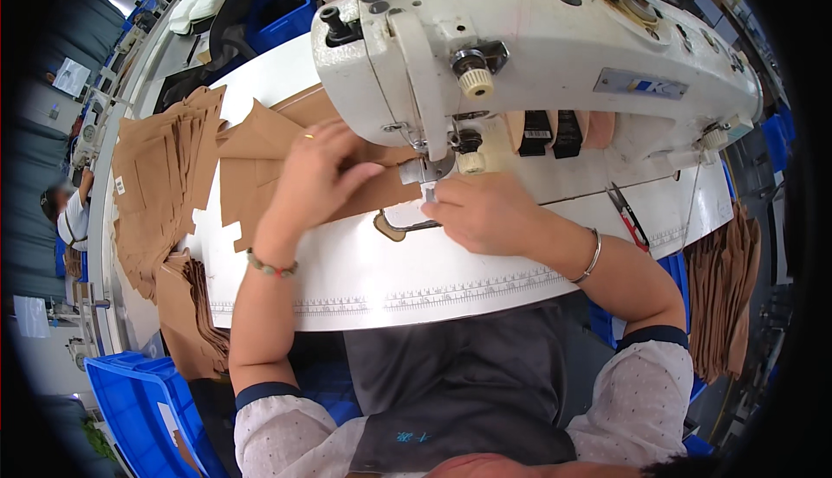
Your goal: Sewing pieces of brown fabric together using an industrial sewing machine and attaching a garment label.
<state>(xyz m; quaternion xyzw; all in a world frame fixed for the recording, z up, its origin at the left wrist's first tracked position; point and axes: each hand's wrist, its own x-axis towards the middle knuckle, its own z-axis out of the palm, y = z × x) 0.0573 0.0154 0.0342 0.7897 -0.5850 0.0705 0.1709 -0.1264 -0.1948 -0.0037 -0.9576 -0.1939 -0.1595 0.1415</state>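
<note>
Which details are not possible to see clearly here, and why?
In the head view:
What lies under the right grip: the curled hand covers it.
Brown cloth directly beneath the left grip: the hand covers it.
Needle tip: too small among metal parts of the sewing machine.
Blue bin, lower left: cut off by the lower edge.
Distant co-worker: fingers too small.

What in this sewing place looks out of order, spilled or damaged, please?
Nothing looks spilled or damaged. Only a little untidy: the brown fabric panels left of the sewing machine lie fanned with uneven edges, not squarely stacked.
</note>
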